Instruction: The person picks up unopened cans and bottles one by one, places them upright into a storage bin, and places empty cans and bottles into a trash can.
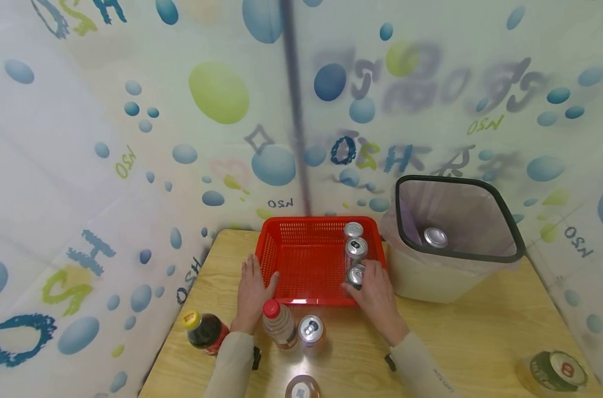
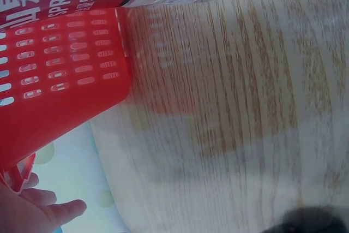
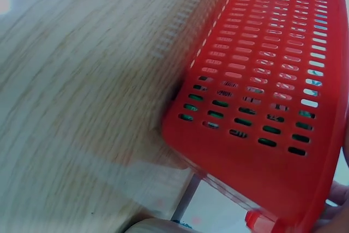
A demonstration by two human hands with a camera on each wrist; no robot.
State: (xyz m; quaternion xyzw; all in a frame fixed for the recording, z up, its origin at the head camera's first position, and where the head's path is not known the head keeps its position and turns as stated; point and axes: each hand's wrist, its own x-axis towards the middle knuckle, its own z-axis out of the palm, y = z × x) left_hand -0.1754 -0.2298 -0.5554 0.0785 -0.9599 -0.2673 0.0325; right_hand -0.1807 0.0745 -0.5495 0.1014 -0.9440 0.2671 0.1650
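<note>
A red plastic basket (image 1: 306,271) stands at the back of the table, with a row of cans along its right side. My right hand (image 1: 378,298) reaches over the front right corner and grips the nearest can (image 1: 356,273) between thumb and fingers. Behind that one stand a second can (image 1: 356,247) and a third can (image 1: 353,229). At the basket's left front corner, my left hand (image 1: 251,293) rests against the rim, its fingers extended; some fingers (image 2: 60,208) show beyond the rim in the left wrist view. The right wrist view shows green through the basket's slots.
A bin (image 1: 430,276) with a liner stands right of the basket, a can (image 1: 435,237) inside. Nearer are a red-capped bottle (image 1: 279,326), a can (image 1: 311,330), a dark yellow-capped bottle (image 1: 206,331) and another bottle (image 1: 302,387). A green can (image 1: 555,371) stands far right.
</note>
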